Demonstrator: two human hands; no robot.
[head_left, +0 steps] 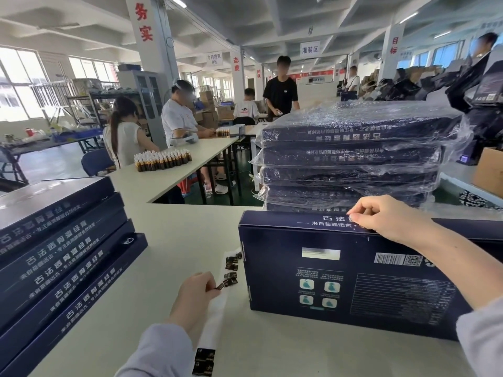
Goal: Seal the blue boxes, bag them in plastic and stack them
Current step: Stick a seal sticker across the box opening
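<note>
Head view shows one blue box [353,281] lying flat on the pale table [177,240] in the lower right of the frame, its printed back facing up. The right hand [381,216] reaches over it to the far top edge. Its fingertips [352,216] are bunched together and pinch at that edge. I cannot tell if anything small is between them.

The left hand [196,295] is in the lower middle, just beside the box's left end. Its thumb and finger pinch a small dark sticker [219,287]. The sticker sits at the side of a long white strip [216,311] that lies on the table and has more dark stickers on it.

Right behind the box, in the upper right, stands a pile of bagged boxes [353,159], each in shiny clear plastic. On the left side is a leaning pile of bare boxes [60,240] with no plastic.

Farther back, little brown bottles [163,159] stand in rows on another table, and people [179,118] sit and stand around it.
</note>
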